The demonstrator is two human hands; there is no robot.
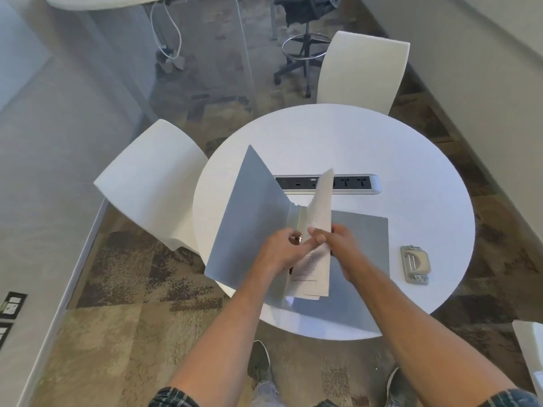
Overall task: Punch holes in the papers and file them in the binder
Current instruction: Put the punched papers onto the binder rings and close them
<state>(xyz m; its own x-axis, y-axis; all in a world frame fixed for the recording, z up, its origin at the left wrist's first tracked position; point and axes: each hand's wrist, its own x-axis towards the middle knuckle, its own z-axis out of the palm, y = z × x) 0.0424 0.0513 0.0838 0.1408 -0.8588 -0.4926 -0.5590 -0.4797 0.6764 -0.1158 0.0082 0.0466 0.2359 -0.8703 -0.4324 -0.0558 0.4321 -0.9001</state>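
Filing papers (318, 227) into binder (249, 218): sheets pinched upright by right hand (340, 245); left hand (279, 251) curled at clip, contents unclear. Holes best aligned before sheets lowered; punch (415, 264) idle.

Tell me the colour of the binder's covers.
Pale grey-blue; the binder shows best in the head view, lying open on the white table.
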